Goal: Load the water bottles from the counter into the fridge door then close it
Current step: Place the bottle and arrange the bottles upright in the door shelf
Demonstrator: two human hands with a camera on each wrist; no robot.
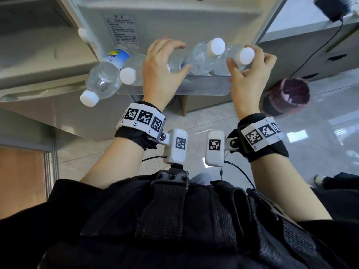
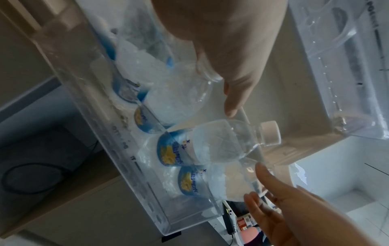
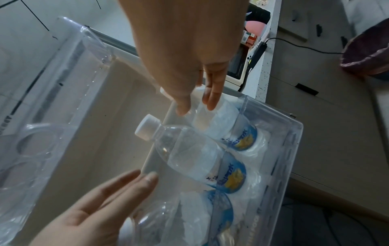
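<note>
As bottles (image 1: pixel 202 57) lean caps-outward in the door bin (image 1: pixel 206 87), left hand (image 1: pixel 165 68) grip is spread, right hand (image 1: pixel 250 74) unclear

Five water bottles (image 1: pixel 202 59), two hands (image 1: pixel 161 74), two door shelves (image 2: pixel 118 149).

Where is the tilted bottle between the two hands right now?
Head view, centre-right: the bottle leans in the door shelf, between the left hand and the right hand.

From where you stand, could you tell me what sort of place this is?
Probably a kitchen: an open fridge door, its clear shelf holding water bottles, and a counter beside it.
</note>
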